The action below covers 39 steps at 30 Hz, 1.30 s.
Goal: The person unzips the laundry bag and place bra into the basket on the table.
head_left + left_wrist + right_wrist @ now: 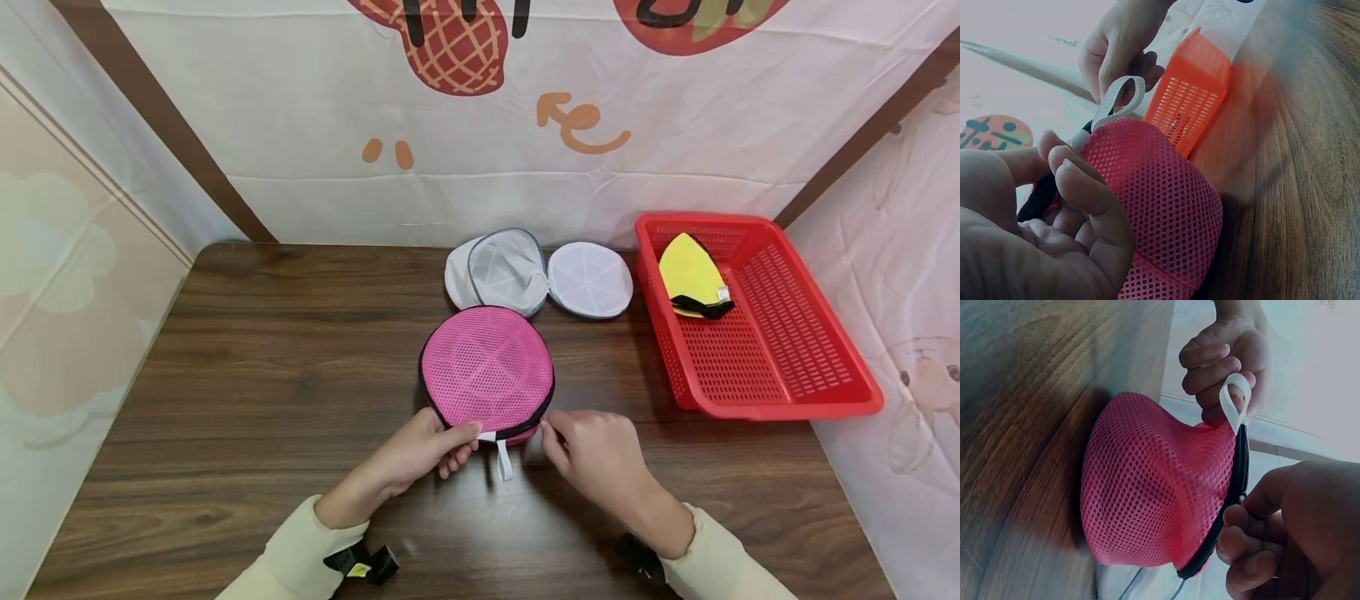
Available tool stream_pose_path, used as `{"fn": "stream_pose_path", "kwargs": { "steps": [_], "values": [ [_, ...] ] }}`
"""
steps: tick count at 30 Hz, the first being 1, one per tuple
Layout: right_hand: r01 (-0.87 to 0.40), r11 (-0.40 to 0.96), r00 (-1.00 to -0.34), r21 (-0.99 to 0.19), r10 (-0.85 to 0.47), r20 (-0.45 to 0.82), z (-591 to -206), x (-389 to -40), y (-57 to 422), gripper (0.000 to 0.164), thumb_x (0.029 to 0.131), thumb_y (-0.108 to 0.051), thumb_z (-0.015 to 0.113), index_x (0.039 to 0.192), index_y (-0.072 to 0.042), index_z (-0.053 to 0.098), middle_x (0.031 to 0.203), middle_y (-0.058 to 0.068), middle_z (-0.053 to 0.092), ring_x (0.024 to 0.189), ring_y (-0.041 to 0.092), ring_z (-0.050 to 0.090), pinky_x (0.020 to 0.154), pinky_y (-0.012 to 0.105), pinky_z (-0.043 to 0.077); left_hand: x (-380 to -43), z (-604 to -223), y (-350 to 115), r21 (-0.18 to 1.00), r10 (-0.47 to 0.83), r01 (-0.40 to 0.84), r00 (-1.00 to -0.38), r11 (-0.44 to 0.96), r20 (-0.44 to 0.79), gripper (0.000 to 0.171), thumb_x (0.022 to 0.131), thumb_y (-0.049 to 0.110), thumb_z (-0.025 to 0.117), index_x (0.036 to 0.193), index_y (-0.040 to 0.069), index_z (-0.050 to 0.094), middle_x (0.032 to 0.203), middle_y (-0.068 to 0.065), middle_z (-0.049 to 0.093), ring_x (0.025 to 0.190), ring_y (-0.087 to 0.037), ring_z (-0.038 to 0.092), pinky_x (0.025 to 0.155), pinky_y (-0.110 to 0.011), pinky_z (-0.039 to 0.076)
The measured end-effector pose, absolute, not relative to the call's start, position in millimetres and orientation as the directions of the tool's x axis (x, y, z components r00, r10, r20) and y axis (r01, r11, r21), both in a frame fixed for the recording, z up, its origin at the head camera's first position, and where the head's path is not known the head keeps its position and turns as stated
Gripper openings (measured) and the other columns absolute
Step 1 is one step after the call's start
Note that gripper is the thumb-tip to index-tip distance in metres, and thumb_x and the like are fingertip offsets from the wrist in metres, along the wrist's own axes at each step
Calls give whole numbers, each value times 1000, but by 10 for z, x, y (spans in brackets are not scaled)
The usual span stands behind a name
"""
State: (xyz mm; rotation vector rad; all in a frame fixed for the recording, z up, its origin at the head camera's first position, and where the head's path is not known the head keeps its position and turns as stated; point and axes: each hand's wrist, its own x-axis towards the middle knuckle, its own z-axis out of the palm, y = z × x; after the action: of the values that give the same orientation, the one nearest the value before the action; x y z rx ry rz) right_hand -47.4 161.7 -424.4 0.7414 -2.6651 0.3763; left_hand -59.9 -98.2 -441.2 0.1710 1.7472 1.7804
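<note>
A pink mesh laundry bag (487, 367) with a black zipper (1240, 465) along its rim stands on the table in front of me. My left hand (420, 450) pinches the near edge of the bag beside a white fabric loop (505, 462), thumb on top. At the near right of the rim, my right hand (596, 454) has thumb and fingertip together on the small zipper pull (1242, 498). The right wrist view shows the bag's body bulging out, its soft side dented inward.
Behind the pink bag, two white mesh bags, one with a raised grey-edged lid (510, 267) and one flat and round (590, 279), lie side by side. A red basket (787, 404) at the right holds a yellow piece (692, 271) with black trim. A printed cloth (315, 108) hangs behind the table.
</note>
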Motion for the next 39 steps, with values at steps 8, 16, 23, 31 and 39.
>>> {"fn": "stream_pose_path", "kwargs": {
  "steps": [8, 16, 23, 31, 39],
  "values": [
    [-511, 845, -821, -157, -426, 379, -4239, -531, 1672, 40, 89, -22, 65, 60, -23, 38, 54, -13, 27, 46, 8, 28, 38, 24, 23, -602, -4405, -1005, 937, 511, -337, -792, 88, -333, 31, 104, 20, 58, 81, 1, 61, 65, 2, 55, 55, -5, 48, 48, -16, 43],
    [-429, 883, -879, -192, -359, 313, -4180, -616, 1785, 42, 91, -19, 67, 60, -22, 40, 54, -10, 26, 49, 8, 26, 42, 24, 18, -597, -4386, -1027, 942, 519, -320, -791, 101, -325, 34, 104, 20, 57, 81, -4, 61, 65, 2, 55, 54, -5, 48, 48, -17, 43],
    [-395, 896, -896, -203, -327, 299, -4160, -688, 1832, 41, 93, -20, 67, 60, -20, 43, 53, -8, 30, 48, 11, 29, 41, 25, 21, -596, -4374, -1029, 944, 517, -313, -794, 105, -320, 32, 104, 21, 57, 78, 2, 62, 64, 2, 56, 54, -5, 48, 48, -16, 43],
    [-372, 912, -889, -174, -295, 351, -4219, -836, 1876, 34, 93, -21, 65, 63, -17, 51, 50, -6, 35, 45, 16, 33, 38, 28, 25, -591, -4365, -1041, 943, 516, -315, -793, 109, -324, 34, 104, 20, 57, 78, -2, 61, 64, 3, 55, 54, -6, 47, 48, -16, 42],
    [-341, 922, -896, -184, -259, 361, -4281, -961, 1898, 31, 96, -22, 63, 67, -16, 55, 49, -3, 37, 44, 18, 37, 37, 29, 27, -602, -4378, -1051, 946, 527, -302, -789, 115, -315, 33, 103, 21, 57, 78, 0, 62, 64, 3, 55, 54, -6, 47, 48, -16, 42]
  ]
}}
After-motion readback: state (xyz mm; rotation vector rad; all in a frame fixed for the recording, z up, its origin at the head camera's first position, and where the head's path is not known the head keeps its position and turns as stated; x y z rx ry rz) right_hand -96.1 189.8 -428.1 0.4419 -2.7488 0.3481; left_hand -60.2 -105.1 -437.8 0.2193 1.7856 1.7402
